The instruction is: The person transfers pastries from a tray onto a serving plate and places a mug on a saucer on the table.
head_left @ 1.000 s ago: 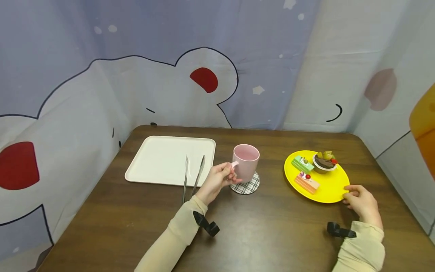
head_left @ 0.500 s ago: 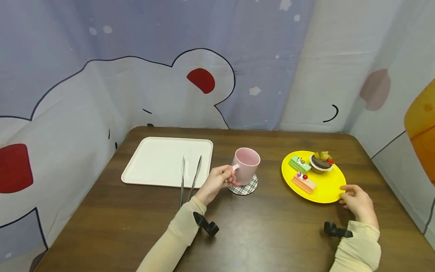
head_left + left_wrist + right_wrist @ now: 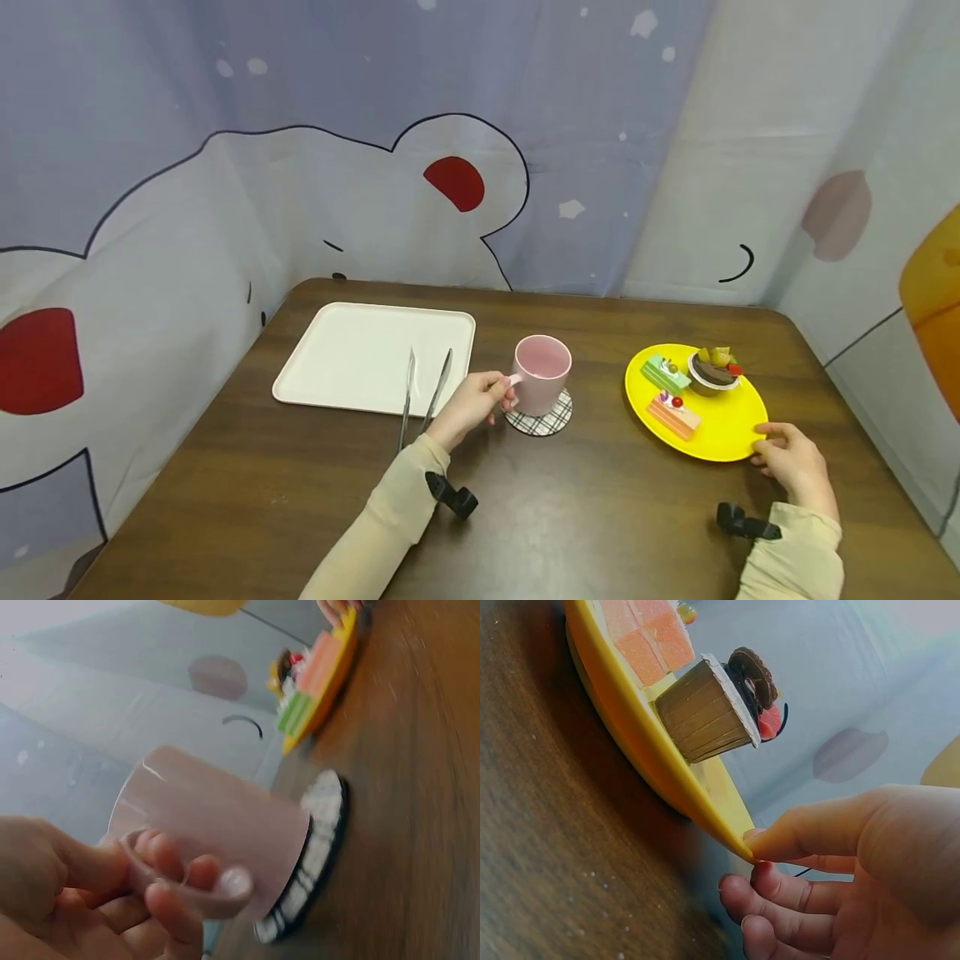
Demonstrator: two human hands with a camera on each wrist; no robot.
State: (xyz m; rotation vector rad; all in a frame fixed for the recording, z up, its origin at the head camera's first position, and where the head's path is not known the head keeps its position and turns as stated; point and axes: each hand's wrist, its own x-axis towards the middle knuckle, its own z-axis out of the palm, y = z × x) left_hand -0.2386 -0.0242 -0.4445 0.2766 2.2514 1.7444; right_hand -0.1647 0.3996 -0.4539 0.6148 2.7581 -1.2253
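A pink mug (image 3: 541,375) stands upright on a round white coaster with dark crossing lines (image 3: 542,422). My left hand (image 3: 468,408) holds the mug by its handle (image 3: 191,896), thumb on top and fingers curled at the loop. At the right, my right hand (image 3: 798,471) pinches the rim of a yellow plate (image 3: 723,446) between thumb and fingers. The plate carries a green cake slice (image 3: 666,375), an orange cake slice (image 3: 674,416) and a chocolate cupcake in a paper cup (image 3: 709,709). In the right wrist view, the plate's near rim lies between thumb and index finger.
A white rectangular tray (image 3: 367,354) lies at the back left of the brown wooden table (image 3: 585,517). Metal tongs (image 3: 408,392) reach over its front edge, partly hidden behind my left forearm. A patterned curtain (image 3: 360,208) hangs behind the table.
The mug has come down slightly onto the coaster, and my left fingers have drawn back from its lower side. My right hand keeps its pinch on the plate. The head view shifted a little.
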